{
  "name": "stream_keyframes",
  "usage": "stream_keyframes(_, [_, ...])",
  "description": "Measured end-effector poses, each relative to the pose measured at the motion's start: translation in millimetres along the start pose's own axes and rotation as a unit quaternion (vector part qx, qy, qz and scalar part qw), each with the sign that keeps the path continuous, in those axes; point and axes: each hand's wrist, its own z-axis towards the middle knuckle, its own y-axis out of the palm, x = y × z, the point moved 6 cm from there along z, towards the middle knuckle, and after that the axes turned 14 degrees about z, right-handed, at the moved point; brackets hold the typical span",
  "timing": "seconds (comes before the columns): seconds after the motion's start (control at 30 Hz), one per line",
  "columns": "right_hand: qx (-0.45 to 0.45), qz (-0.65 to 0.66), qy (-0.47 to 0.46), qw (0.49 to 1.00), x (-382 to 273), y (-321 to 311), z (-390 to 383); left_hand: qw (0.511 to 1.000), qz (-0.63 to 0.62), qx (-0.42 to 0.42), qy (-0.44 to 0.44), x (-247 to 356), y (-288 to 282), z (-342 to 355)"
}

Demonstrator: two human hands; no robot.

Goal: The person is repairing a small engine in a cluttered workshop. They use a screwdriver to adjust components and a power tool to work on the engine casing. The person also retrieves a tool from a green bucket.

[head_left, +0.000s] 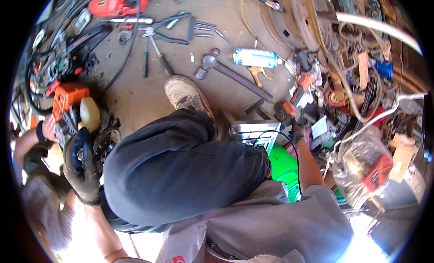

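Observation:
My left hand (85, 170), in a dark work glove, is raised beside a small engine with an orange cover (70, 98) and a whitish tank (90, 114). Its fingers curl toward the thumb as in a pinch; anything between the tips is too small to make out. At the right, my right hand (298, 132), also dark-gloved, reaches to an orange-and-black power tool (285, 111) among the clutter. Its fingers are mostly hidden, so their grip does not show. Another person's hand (49, 128) touches the engine's far left side.
On the floor ahead lie a hammer (239, 77), pliers (169, 38), screwdrivers (163, 64), hex keys (203, 28) and a blue-and-white spray can (256, 58). My shoe (185, 93) stands close by. Heaped parts, a green container (284, 169) and a plastic bag (361, 161) fill the right.

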Motion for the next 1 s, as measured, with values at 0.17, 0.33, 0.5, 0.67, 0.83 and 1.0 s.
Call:
stream_keyframes(0.17, [0.014,0.163,-0.016,0.986,89,5,-23,1.0,-0.016,-0.004,0.005,-16,24,7])
stream_keyframes(0.33, [0.056,0.013,-0.003,0.998,96,47,-42,0.991,0.089,0.02,0.096,11,27,12])
stream_keyframes(0.5, [0.099,-0.208,0.018,0.973,83,62,-43,0.993,0.081,-0.003,0.084,12,32,17])
stream_keyframes(0.67, [0.025,-0.302,0.026,0.953,87,40,24,0.994,0.074,-0.014,0.077,-4,28,15])
stream_keyframes(0.83, [-0.118,-0.467,0.071,0.873,35,-11,64,0.995,0.069,-0.023,0.065,-20,30,12])
stream_keyframes(1.0, [-0.112,-0.649,-0.053,0.751,-29,-15,20,0.996,0.055,-0.039,0.055,-30,29,19])
